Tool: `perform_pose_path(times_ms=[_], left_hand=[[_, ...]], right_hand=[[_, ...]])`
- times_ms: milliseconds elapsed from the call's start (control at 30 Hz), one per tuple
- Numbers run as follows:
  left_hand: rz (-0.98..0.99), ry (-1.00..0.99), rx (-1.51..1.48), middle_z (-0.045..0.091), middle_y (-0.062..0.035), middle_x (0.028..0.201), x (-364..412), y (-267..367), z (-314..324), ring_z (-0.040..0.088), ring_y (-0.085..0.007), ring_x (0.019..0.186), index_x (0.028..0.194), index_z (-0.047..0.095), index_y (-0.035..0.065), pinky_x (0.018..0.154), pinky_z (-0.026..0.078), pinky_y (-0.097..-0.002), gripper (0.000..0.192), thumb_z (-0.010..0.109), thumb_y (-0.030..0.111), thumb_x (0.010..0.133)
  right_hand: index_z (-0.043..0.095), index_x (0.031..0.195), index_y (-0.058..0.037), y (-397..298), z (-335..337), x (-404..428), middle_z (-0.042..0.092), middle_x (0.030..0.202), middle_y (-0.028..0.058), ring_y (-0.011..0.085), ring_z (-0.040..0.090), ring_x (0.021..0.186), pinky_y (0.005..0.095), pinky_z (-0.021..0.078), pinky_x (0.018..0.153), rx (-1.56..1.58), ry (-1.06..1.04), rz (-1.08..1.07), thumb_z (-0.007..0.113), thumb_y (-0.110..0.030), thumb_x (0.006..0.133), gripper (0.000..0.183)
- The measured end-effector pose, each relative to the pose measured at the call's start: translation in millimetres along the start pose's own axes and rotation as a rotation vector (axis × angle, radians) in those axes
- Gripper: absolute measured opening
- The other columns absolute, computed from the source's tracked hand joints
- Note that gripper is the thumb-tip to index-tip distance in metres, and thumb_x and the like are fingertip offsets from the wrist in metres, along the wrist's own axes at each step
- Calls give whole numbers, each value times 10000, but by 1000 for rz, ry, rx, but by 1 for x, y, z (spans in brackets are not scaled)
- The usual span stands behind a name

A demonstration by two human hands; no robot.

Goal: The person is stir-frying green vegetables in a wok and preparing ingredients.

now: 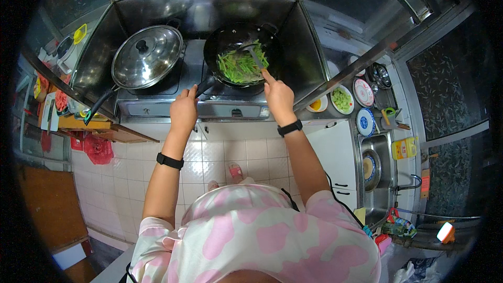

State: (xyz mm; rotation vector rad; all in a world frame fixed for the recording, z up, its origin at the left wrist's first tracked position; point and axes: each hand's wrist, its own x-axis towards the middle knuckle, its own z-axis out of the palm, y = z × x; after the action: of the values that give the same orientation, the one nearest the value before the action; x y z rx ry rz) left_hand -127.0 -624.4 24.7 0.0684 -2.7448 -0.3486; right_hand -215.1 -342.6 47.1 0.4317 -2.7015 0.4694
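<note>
A black wok (220, 33) sits on the right burner of the gas stove (188, 106), holding cut green vegetable pieces (239, 65). My left hand (184, 108) grips the wok's black handle (205, 86). In my right hand (278, 96) is the handle of a metal spatula or ladle (255, 56), its head resting among the green pieces. On the left burner stands a pan under a shiny metal lid (147, 57) with a black knob; its long black handle (98, 104) points toward the lower left.
Metal splash panels (204, 8) surround the stove. To the right are a plate of pale green pieces (342, 99), a dish of yellow food (317, 105), a blue-rimmed plate (366, 122), and a sink (387, 188) holding a basin. A knife (50, 114) lies at the far left near red food (61, 100).
</note>
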Motion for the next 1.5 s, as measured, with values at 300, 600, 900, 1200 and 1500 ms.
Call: perform_pose_path(times_ms=[300, 600, 900, 1200, 1500], left_hand=[[7, -23, -4, 610, -96, 980, 2, -4, 3, 622, -296, 830, 1271, 586, 102, 673, 523, -397, 415, 636, 143, 861], [-6, -34, -22, 611, -105, 976, 3, 0, 1, 623, -306, 842, 1271, 586, 99, 689, 525, -406, 414, 630, 132, 860], [-27, -32, -55, 619, -123, 972, 1, -1, -1, 625, -318, 862, 1255, 590, 85, 709, 523, -416, 408, 634, 111, 850], [-15, -33, -51, 619, -110, 980, 3, -3, 4, 627, -314, 860, 1253, 592, 100, 712, 523, -417, 396, 633, 135, 861], [-19, -44, -22, 611, -101, 968, 3, 1, 1, 625, -303, 847, 1279, 579, 104, 696, 526, -410, 414, 630, 157, 871]], right_hand=[[610, 1288, -113, -2, -22, -23, 679, 789, 191, 359, 630, 650, 433, 511, 588, 299, 154, 49, 585, -162, 907, 385], [649, 1232, -126, -6, -39, -33, 693, 919, 193, 373, 659, 783, 417, 527, 684, 316, 10, 194, 587, -166, 899, 341], [723, 1079, -109, -46, -131, -45, 690, 819, 167, 337, 660, 699, 402, 520, 608, 230, -130, 124, 626, -132, 832, 267], [735, 1063, -147, -25, -86, -31, 681, 750, 159, 317, 656, 665, 405, 520, 587, 132, 27, 59, 644, -160, 827, 253], [726, 1080, -163, -15, -81, -33, 683, 763, 147, 321, 655, 669, 413, 521, 592, 60, -8, 35, 643, -172, 834, 260]])
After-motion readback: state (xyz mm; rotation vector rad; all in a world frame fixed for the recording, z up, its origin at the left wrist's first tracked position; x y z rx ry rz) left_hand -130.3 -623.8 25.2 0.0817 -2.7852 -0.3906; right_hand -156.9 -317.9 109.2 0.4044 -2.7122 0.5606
